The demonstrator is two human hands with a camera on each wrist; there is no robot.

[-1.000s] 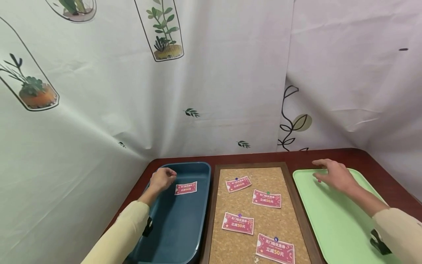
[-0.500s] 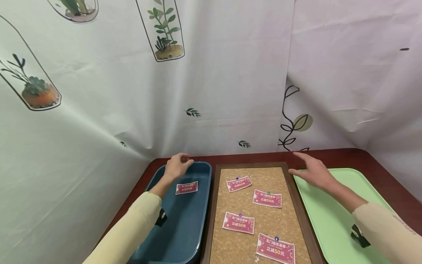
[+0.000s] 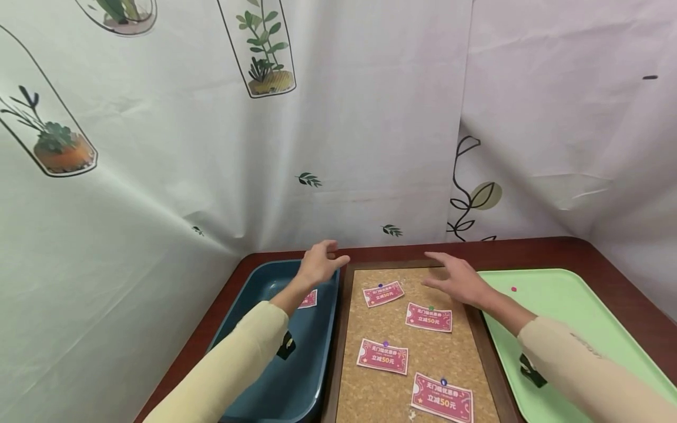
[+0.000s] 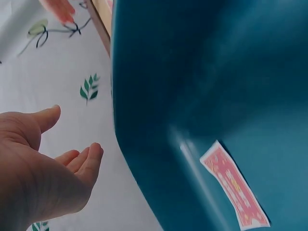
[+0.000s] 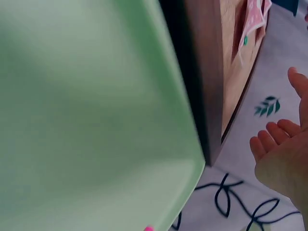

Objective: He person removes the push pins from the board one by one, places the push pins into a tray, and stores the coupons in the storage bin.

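My left hand [image 3: 318, 262] hovers above the far right corner of the blue tray [image 3: 298, 373], thumb apart from loosely bent fingers, with nothing in it. Below it in the tray lies a pink coupon [image 4: 236, 187], partly hidden by the hand in the head view. Over the far right corner of the cork board [image 3: 370, 396], my right hand [image 3: 457, 281] hangs with thumb and fingers spread, holding nothing. Several pink coupons, among them an upper one [image 3: 383, 294] and a lower one [image 3: 442, 398], are fixed to the board by coloured push pins, such as a green pin [image 3: 431, 308].
On the right stands a light green tray [image 3: 571, 317] with a small pink push pin [image 3: 514, 289] near its far end. A dark red-brown table [image 3: 529, 254] carries everything. Behind it hangs a white cloth [image 3: 370, 129] printed with plants.
Both hands have moved inward: the left one rightward across the blue tray, the right one leftward from the green tray to the board. The pink pin has come into view; the coupons stay put.
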